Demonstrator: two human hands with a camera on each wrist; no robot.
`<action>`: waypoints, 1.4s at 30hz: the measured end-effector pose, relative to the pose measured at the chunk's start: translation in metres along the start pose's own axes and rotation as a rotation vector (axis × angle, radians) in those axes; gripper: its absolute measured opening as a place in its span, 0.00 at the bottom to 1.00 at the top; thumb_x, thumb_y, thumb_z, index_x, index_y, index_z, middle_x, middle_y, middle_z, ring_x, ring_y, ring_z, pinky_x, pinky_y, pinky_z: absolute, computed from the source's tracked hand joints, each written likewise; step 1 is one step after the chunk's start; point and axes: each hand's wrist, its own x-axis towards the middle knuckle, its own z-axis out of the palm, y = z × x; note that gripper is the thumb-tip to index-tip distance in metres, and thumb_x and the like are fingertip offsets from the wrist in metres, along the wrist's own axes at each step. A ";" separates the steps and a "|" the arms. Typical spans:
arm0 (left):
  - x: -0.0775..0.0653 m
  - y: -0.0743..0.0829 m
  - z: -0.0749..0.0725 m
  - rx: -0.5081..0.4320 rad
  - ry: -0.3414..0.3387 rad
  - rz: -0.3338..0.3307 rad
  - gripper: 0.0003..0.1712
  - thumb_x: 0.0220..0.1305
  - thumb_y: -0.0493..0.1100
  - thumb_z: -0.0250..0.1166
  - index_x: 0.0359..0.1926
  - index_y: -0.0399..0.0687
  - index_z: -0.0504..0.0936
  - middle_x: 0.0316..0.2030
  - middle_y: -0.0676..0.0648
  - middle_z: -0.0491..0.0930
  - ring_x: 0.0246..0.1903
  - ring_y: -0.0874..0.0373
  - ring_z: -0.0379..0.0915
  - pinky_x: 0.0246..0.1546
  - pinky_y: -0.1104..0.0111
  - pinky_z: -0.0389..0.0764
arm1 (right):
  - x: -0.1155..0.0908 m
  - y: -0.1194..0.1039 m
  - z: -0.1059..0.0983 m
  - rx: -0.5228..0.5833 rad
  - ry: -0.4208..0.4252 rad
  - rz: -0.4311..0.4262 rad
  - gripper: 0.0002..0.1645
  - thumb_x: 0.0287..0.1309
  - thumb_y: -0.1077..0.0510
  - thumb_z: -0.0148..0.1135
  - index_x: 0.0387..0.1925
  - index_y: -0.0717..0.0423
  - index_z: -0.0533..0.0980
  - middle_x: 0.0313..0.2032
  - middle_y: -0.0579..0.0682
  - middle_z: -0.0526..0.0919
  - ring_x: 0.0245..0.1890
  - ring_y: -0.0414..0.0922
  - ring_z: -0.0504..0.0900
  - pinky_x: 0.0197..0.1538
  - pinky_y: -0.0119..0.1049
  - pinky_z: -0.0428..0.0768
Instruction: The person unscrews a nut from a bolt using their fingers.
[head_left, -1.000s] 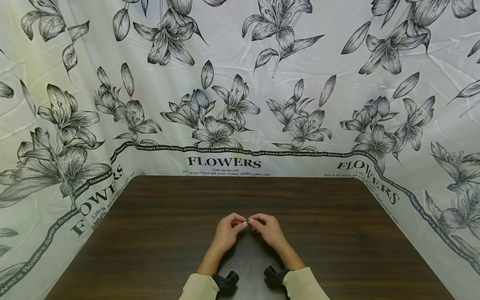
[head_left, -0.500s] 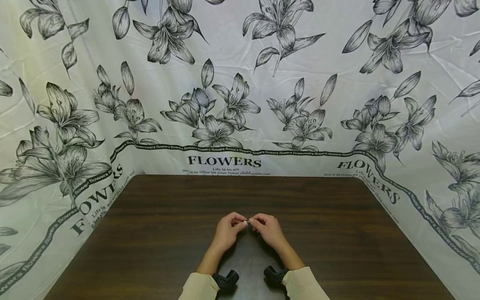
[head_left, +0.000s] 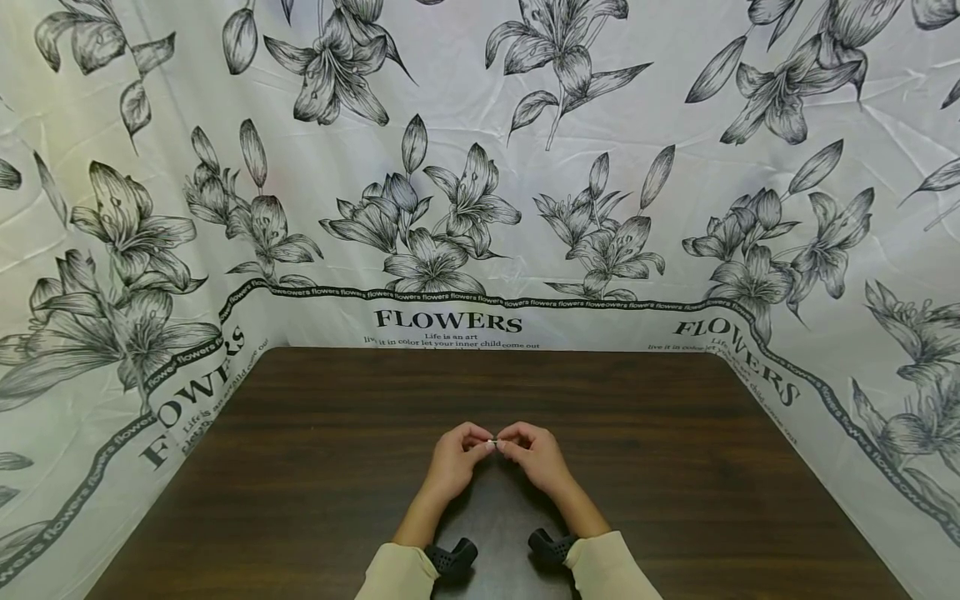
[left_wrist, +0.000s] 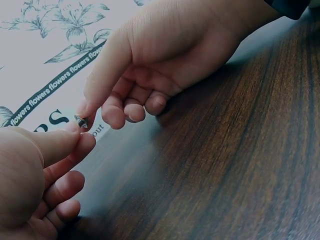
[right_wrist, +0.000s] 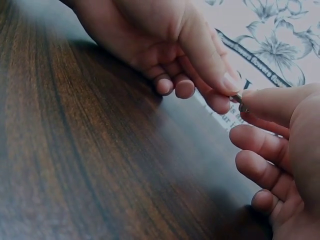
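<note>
A small metal screw-like piece (left_wrist: 81, 121) bridges the fingertips of both hands, mostly covered by them. My left hand (head_left: 452, 462) pinches one end between thumb and index finger. From the other side, the thumb and index finger of my right hand (head_left: 542, 461) pinch the opposite end. The left wrist view shows ridges like threads on the silvery piece. A brassy tint shows on the same screw-like piece (right_wrist: 241, 101) in the right wrist view. Both hands are held close over the table, their other fingers loosely curled.
A dark wood-grain table (head_left: 337, 400) spreads under the hands. White cloth (head_left: 600, 117) printed with flowers and lettering hangs behind it and along both sides. Black wrist devices (head_left: 452, 560) sit at the cuffs of light sleeves (head_left: 611, 567).
Both hands keep their pinch at nearly the same spot, with only slight finger movement. The head view has shifted very slightly, the background moving up a little.
</note>
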 end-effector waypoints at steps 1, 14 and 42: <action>0.000 0.000 0.000 0.002 -0.001 -0.001 0.03 0.61 0.38 0.69 0.36 0.45 0.82 0.27 0.53 0.81 0.29 0.59 0.74 0.31 0.68 0.73 | -0.001 -0.004 -0.001 0.005 -0.005 -0.002 0.05 0.58 0.66 0.66 0.37 0.64 0.81 0.24 0.53 0.80 0.23 0.39 0.74 0.28 0.31 0.73; -0.003 0.000 0.003 0.001 0.004 -0.007 0.03 0.60 0.37 0.69 0.36 0.44 0.82 0.27 0.53 0.81 0.29 0.60 0.74 0.31 0.68 0.74 | -0.004 -0.004 -0.004 0.043 -0.020 -0.019 0.14 0.59 0.68 0.64 0.47 0.68 0.78 0.24 0.56 0.78 0.22 0.41 0.74 0.28 0.31 0.73; 0.002 0.004 0.001 0.013 -0.007 0.016 0.03 0.60 0.38 0.69 0.35 0.45 0.83 0.27 0.53 0.83 0.28 0.60 0.75 0.29 0.68 0.73 | 0.004 -0.001 -0.002 -0.026 -0.061 -0.005 0.06 0.62 0.60 0.64 0.35 0.62 0.81 0.25 0.53 0.80 0.24 0.43 0.76 0.29 0.33 0.75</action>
